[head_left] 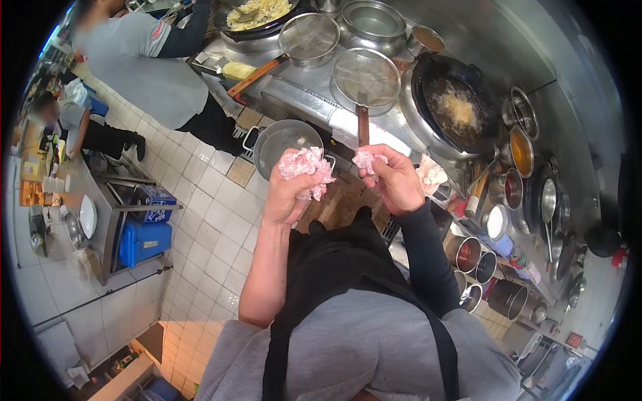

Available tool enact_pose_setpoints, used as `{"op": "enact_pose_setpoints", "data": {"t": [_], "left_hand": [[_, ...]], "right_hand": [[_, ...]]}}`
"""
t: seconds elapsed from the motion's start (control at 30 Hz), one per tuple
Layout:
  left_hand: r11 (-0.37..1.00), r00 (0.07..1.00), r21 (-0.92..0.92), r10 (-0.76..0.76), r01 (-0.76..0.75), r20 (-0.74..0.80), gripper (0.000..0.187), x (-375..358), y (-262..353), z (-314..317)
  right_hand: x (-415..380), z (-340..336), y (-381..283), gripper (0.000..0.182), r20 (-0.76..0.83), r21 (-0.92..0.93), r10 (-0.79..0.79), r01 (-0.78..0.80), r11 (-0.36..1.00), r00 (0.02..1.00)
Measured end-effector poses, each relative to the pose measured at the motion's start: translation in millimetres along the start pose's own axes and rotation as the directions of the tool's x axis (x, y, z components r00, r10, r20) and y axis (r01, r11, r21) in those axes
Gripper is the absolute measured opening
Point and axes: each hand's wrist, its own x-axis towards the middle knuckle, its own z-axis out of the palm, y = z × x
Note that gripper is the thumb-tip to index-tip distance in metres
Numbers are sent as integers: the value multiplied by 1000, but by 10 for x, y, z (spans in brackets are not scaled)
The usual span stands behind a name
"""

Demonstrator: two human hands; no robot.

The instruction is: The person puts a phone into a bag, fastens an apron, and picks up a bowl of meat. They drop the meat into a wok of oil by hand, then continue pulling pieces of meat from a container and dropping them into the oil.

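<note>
Head view: we are standing at a kitchen range, both hands raised in front of our black apron (348, 267). Our left hand (289, 194) is gripping a large clump of raw pink meat (305, 165), fingers curled around it. Our right hand (396, 180) is pinching a smaller piece of meat (368, 160) near its fingertips. The two pieces are sitting close together, not touching. Just beyond them a steel bowl (284, 142) is resting by the range. A dark wok (455, 103) is frying something golden to our right. Upper left, a co-worker in grey (144, 63) is tending another wok (257, 17).
</note>
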Motion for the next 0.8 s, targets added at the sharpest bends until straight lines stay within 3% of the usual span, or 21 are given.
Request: {"op": "enact_pose_setpoints", "data": {"t": [0.1, 0.2, 0.3, 0.4, 0.5, 0.63, 0.67, 0.77, 0.8], "left_hand": [[1000, 1000, 16, 0, 0, 24, 38, 46, -46, -29], [999, 1000, 42, 3, -4, 31, 38, 61, -44, -17], [999, 1000, 48, 0, 1, -4, 37, 63, -26, 51], [998, 1000, 61, -17, 18, -9, 36, 85, -43, 70], [995, 999, 89, -34, 34, -4, 35, 133, -112, 27], [996, 999, 76, -35, 38, -41, 33, 181, -209, 60], [995, 998, 88, -34, 37, -46, 32, 203, -220, 89], [993, 997, 109, -32, 39, -71, 33, 286, -259, 161], [993, 997, 110, -25, 33, -71, 33, 318, -275, 173]], "right_hand": [[-32, 138, -110, 26, -64, 243, 139, -119, 963, 988], [-117, 197, -303, 24, 12, 413, 154, -145, 899, 988], [-184, 168, -278, 22, -45, 327, 35, -19, 945, 998], [-163, 263, -258, 16, -141, 10, -28, 30, 1000, 990], [-149, 172, -120, 13, -131, -2, -26, 26, 1000, 991], [-1, -340, 112, 16, -162, 20, 87, -85, 996, 983], [16, -506, 95, 26, -155, -8, 142, -145, 989, 978], [34, -742, -76, 37, -1, 395, 140, -128, 910, 990], [34, -811, -134, 43, 27, 459, 73, -77, 885, 997]]}}
